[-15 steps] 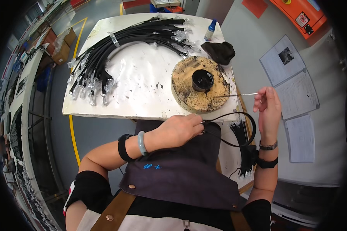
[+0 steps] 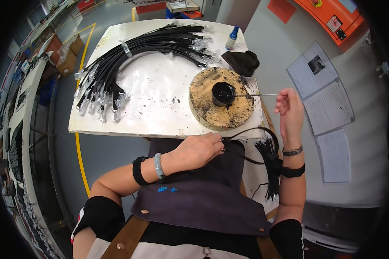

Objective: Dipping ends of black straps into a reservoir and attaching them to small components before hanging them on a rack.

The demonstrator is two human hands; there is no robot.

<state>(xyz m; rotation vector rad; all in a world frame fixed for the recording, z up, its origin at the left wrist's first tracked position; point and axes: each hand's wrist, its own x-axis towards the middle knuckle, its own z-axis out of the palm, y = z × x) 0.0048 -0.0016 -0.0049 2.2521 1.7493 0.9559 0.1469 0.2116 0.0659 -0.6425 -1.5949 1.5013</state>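
My left hand pinches the end of a black cable at the table's near edge, over my dark apron. The cable loops right toward a bunch of black cables hanging beside my right forearm. My right hand is raised at the table's right edge and holds a thin stick whose tip reaches a small black pot. That pot stands on a round, crusted tan disc.
A large bundle of black cables with clear plastic-wrapped ends curves across the white table. A small blue-capped bottle and a dark cloth lie at the far right. Papers hang on the right wall.
My right hand has moved the stick so that its tip now reaches the black pot. My left hand stays on the cable end.
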